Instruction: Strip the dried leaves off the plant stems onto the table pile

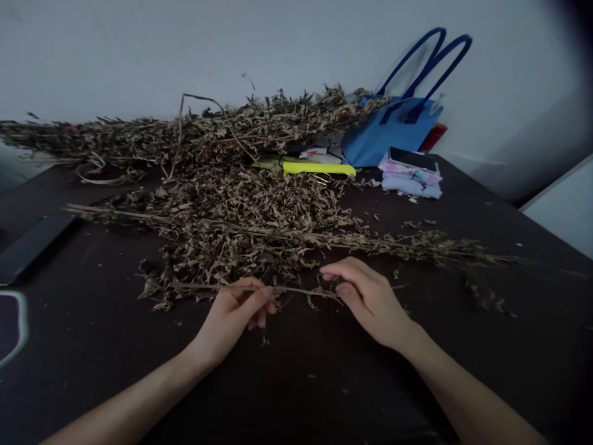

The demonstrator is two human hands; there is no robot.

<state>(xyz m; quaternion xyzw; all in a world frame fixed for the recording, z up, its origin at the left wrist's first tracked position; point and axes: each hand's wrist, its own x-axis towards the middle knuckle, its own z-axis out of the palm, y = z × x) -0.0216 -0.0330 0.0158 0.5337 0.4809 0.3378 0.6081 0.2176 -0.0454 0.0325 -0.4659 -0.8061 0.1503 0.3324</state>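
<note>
Left hand (pixel 234 310) pinching a thin dry stem (pixel 296 290), right hand (pixel 370 300) curved at its far end.
The stem lies level across the near edge of the crumpled, brittle leaves (pixel 278 204) on the dark, smooth table (pixel 287 395); the left thumb presses it against curled fingers, while the right thumb and forefinger stand slightly apart, contact unclear; the upright blue bag (pixel 380 139) has looped handles, its contents hidden.

The left edge crops the dried bundle (pixel 139 141) and black slab (pixel 34 248) (white loop (pixel 23 321) too).
</note>
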